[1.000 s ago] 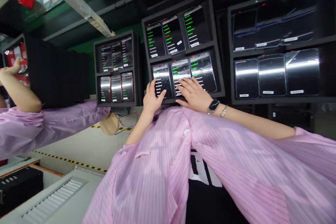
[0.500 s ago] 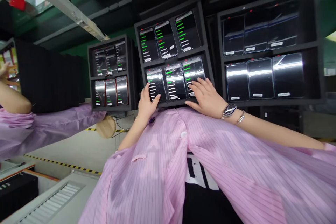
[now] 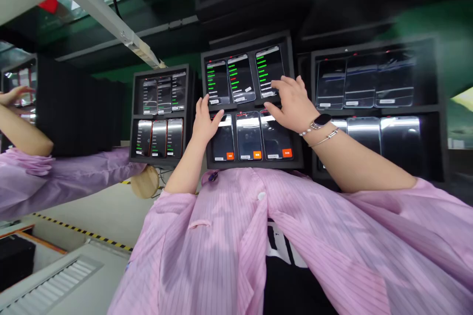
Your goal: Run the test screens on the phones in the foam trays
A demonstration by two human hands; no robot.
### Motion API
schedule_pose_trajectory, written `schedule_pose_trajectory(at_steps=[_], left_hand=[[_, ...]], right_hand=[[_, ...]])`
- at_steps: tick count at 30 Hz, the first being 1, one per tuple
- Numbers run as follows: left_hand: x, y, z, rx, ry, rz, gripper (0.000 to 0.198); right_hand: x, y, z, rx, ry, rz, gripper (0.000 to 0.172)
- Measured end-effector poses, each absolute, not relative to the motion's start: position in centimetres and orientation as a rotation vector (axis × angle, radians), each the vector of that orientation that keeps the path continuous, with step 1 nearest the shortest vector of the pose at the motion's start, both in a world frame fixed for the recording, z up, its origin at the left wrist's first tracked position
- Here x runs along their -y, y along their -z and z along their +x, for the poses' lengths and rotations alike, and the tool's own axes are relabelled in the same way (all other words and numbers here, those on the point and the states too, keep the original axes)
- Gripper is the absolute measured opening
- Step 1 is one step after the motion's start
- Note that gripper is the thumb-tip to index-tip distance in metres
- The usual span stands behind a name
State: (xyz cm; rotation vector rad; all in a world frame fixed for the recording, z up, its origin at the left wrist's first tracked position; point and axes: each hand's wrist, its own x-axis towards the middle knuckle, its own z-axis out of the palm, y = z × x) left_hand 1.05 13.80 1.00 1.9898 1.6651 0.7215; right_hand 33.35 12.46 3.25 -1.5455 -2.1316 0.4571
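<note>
In the head view a black tray (image 3: 297, 157) in front of me holds two rows of smartphones. My right hand (image 3: 293, 106) is open, fingers bent and apart, with its fingertips at the lower part of the upper right phone (image 3: 269, 66). That screen shows green and white lines of text. My left hand (image 3: 204, 120) is open at the tray's left side, its fingertips near the upper left phone (image 3: 217, 78) and its thumb over the top of the lower left phone (image 3: 223, 140). The lower middle phone (image 3: 249, 133) and lower right phone (image 3: 275, 138) have dark screens with an orange button in the corner.
To the right stands another tray (image 3: 441, 142) of dark phones, partly behind my right forearm. A smaller tray of lit phones (image 3: 144, 136) stands left. Further left, a co-worker's hand (image 3: 16, 94) is at a stack of black trays (image 3: 81, 103). A pale beam (image 3: 111, 24) slants overhead.
My right hand has moved from the lower right phone up to the upper right one. The lower row's screens have changed from text lines to dark with orange buttons. The view has shifted.
</note>
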Motion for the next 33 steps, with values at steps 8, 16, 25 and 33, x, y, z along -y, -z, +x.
schedule_pose_trajectory(at_steps=[8, 16, 25, 33], left_hand=[[-16.4, 0.0, 1.7, -1.746, -0.742, 1.916, 0.093], [-15.5, -0.4, 1.9, -1.787, -0.689, 1.934, 0.079], [-15.8, -0.8, 3.1, -1.9, -0.672, 2.002, 0.08], [-16.0, -1.1, 7.3, -1.64, -0.832, 2.242, 0.057]], right_hand=[[-13.8, -1.5, 32.4, 2.124, -0.486, -1.542, 0.062], [-14.9, -1.8, 27.7, 2.272, -0.619, -1.352, 0.059], [-14.5, -1.7, 28.7, 2.147, -0.461, -1.463, 0.051], [-15.3, -0.3, 28.9, 2.077, -0.152, -1.584, 0.056]])
